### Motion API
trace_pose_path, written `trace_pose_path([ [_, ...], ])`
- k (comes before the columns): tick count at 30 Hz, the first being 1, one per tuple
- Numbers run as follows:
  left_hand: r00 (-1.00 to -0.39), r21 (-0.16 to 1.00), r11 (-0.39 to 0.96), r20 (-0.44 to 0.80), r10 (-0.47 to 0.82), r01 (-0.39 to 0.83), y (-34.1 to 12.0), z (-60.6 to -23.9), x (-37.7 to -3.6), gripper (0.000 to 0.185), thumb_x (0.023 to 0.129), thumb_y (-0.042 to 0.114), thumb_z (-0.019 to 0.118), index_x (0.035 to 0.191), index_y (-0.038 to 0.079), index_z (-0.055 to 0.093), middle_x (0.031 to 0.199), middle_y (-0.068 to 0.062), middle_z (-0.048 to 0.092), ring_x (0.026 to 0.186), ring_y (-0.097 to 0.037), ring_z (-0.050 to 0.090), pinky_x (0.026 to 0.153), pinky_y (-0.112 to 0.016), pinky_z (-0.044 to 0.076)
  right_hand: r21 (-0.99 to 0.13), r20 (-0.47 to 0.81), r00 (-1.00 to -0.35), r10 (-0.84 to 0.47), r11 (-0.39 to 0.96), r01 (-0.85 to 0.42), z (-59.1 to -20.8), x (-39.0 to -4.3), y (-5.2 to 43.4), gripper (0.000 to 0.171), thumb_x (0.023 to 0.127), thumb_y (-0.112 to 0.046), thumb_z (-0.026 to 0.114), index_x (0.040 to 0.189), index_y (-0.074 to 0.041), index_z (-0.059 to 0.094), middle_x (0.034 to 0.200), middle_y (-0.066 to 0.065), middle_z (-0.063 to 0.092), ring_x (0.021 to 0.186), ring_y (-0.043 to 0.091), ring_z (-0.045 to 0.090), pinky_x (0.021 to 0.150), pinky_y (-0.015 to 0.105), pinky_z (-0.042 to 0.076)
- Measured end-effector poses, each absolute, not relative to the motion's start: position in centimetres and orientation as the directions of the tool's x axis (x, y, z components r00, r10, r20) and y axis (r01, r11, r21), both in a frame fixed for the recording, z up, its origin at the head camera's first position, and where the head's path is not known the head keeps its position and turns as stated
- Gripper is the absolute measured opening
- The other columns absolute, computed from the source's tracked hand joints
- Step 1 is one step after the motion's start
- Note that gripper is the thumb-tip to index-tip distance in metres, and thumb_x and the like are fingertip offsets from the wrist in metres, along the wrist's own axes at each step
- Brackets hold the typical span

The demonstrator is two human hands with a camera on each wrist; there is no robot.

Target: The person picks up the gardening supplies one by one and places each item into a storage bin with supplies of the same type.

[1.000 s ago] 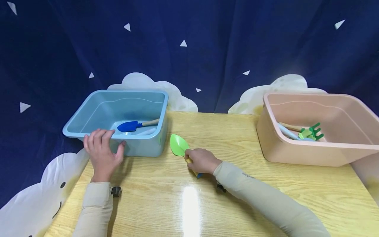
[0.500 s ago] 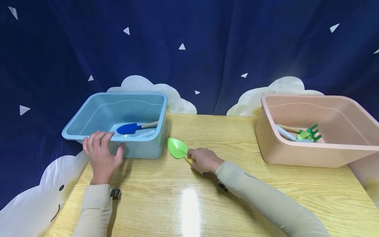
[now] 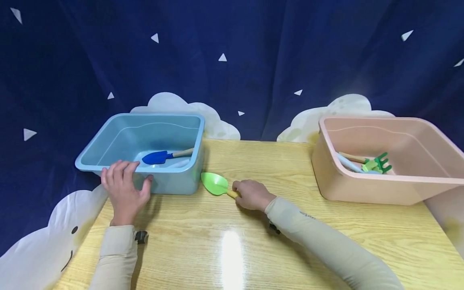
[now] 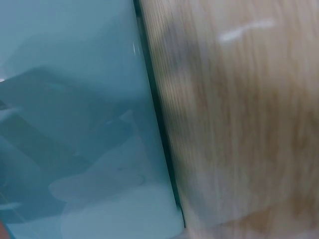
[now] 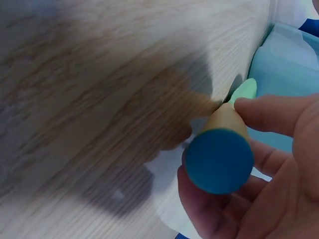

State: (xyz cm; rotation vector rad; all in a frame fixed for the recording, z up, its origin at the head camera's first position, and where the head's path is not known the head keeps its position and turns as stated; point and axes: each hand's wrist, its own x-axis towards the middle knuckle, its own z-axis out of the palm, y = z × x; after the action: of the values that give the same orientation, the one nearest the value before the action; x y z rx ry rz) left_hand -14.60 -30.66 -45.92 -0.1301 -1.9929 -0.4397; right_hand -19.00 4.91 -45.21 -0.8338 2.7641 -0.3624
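My right hand [image 3: 251,195] holds a toy trowel by its yellow handle [image 5: 224,119], thumb and fingers round it. The trowel's light green blade [image 3: 214,184] points left, close to the blue bin [image 3: 174,181]. In the right wrist view the handle's blue end [image 5: 219,160] faces the camera, just above the table. My left hand [image 3: 125,191] grips the blue bin's front rim, fingers bent over it and thumb against the outer wall. Inside that bin lies a dark blue trowel [image 3: 156,157] with a wooden handle. The left wrist view shows mainly the bin's wall [image 4: 89,124].
At the right stands a pink bin [image 3: 380,189] containing a green rake [image 3: 382,162], a light blue handle [image 3: 349,163] and other toy tools. Both bins are on a wooden table [image 3: 253,157]. Behind it hangs a dark blue curtain [image 3: 253,80].
The green trowel has turned in my right hand, its blade swinging left toward the blue bin. Its blue handle end is now covered in the head view. My left hand stays at the rim.
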Motion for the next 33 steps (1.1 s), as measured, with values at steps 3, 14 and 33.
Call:
trace_pose_path([
  [3,-0.451,0.246,0.927,0.887,-0.098,0.282,-30.6,-45.9,-14.5,0.045,0.079,0.033,0.064,0.114,0.004,0.062,0.114,-0.020,0.058,0.120,-0.039,0.045,0.114,-0.062,0.018,-0.306,-0.151,-0.810,-0.567,0.806,-0.507,-45.3,-19.2,5.2,0.024,0.091,-0.019,0.066,0.113,-0.013,0.066,0.092,0.003,0.069,0.075,0.015,0.056,0.066,0.034,0.049],
  [14,-0.462,0.247,0.928,0.882,-0.096,0.280,-30.5,-46.0,-14.5,0.045,0.078,0.032,0.064,0.113,0.004,0.062,0.113,-0.019,0.058,0.120,-0.039,0.045,0.113,-0.063,0.018,-0.301,-0.161,-0.836,-0.525,0.833,-0.465,-45.3,-20.0,6.4,0.024,0.091,-0.022,0.069,0.113,-0.013,0.068,0.088,0.002,0.067,0.070,0.015,0.053,0.059,0.032,0.044],
  [33,-0.460,0.254,0.925,0.882,-0.101,0.284,-30.6,-45.9,-14.4,0.045,0.078,0.031,0.065,0.115,0.004,0.061,0.115,-0.020,0.056,0.121,-0.039,0.045,0.113,-0.065,0.017,-0.591,-0.203,-0.690,-0.695,0.649,-0.479,-45.6,-22.2,8.5,0.042,0.085,-0.012,0.075,0.125,-0.009,0.063,0.109,0.005,0.070,0.097,0.014,0.064,0.088,0.033,0.053],
])
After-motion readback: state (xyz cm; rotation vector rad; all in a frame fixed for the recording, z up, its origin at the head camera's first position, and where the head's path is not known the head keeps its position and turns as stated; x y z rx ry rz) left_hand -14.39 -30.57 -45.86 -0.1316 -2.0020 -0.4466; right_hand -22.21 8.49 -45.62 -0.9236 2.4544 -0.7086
